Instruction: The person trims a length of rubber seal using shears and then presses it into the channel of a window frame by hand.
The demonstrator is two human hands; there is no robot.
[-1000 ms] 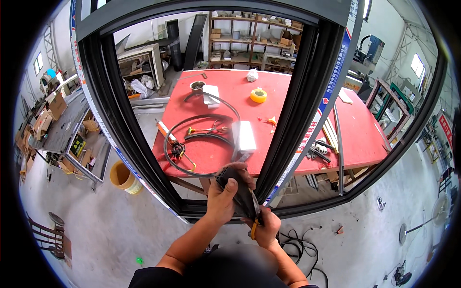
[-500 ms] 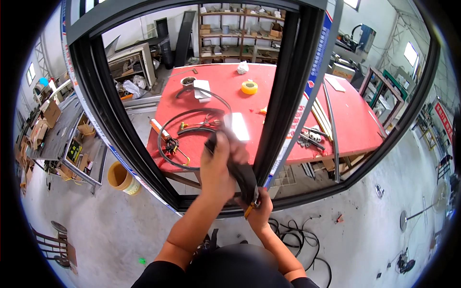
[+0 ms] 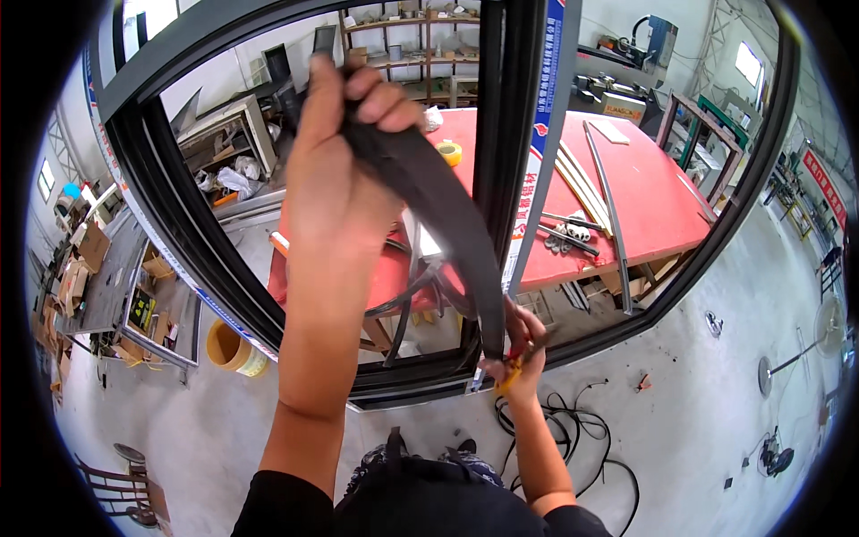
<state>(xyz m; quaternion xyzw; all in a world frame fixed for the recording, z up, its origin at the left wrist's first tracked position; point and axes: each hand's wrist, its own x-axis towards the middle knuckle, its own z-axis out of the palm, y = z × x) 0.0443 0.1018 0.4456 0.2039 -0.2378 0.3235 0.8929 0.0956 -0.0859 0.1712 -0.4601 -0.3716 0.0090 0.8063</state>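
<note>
A black, flat, flexible strip stretches diagonally in front of the dark window frame. My left hand, raised at upper left and blurred, is closed around its upper end. Down at the frame's lower corner, my right hand is closed on a hand tool with red and yellow handles; the tool's exact kind is not clear. The strip's lower end meets the fingers of this hand. More thin black strip hangs in loops behind the wide piece, partly hidden by it.
Beyond the frame stands a red-topped table with long bars, gloves and a yellow tape roll. A yellow bucket is on the floor at left. Black cable lies coiled near my feet, at right.
My left hand has moved up and to the left, drawing the black strip out longer. My right hand has shifted slightly right and up with the tool. The loops on the table have moved toward the frame.
</note>
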